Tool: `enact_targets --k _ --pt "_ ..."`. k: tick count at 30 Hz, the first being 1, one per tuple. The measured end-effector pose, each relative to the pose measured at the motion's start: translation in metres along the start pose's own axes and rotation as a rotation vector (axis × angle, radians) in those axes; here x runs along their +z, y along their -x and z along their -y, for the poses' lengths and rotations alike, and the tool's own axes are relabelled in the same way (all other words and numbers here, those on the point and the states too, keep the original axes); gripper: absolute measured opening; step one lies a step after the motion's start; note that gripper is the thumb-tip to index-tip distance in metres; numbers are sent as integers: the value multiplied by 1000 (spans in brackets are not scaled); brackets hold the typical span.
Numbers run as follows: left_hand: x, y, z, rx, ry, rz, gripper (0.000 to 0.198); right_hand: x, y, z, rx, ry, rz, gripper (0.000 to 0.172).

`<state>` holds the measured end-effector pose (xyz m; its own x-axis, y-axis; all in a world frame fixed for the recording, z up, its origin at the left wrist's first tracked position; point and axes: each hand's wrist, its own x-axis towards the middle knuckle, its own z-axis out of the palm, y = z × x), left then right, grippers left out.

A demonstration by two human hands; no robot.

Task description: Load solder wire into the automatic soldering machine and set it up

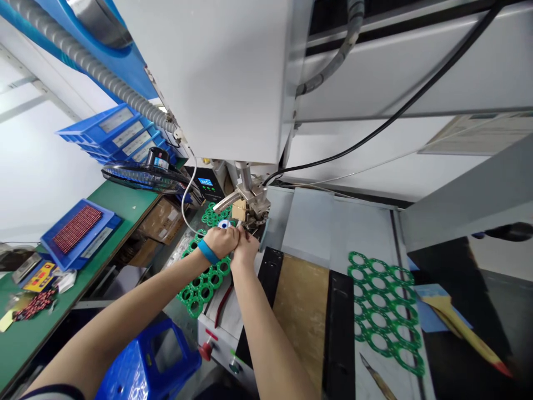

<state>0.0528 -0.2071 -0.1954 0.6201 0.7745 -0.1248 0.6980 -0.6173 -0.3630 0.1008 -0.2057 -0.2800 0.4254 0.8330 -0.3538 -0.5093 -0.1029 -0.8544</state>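
My left hand, with a blue band at its wrist, is closed right under the metal head of a machine. Against it presses my right hand, its fingers also closed. Whatever lies between the fingers is too small and covered to make out. A tan block sits on the head just above the fingertips. Behind my left hand shows part of a white and blue spool. Green plates with round holes lie below and left of my hands.
Another green holed plate lies at right, near a pointed knife and a brush. A red curved handle lies by my right forearm. Left are a control box, a fan and a blue tray; below, a blue stool.
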Motion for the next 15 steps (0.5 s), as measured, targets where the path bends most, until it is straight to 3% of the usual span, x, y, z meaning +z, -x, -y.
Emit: enact_targets --k 15 --pt "-4 0 -3 -76 6 -27 27 1 4 8 92 -100 8 42"
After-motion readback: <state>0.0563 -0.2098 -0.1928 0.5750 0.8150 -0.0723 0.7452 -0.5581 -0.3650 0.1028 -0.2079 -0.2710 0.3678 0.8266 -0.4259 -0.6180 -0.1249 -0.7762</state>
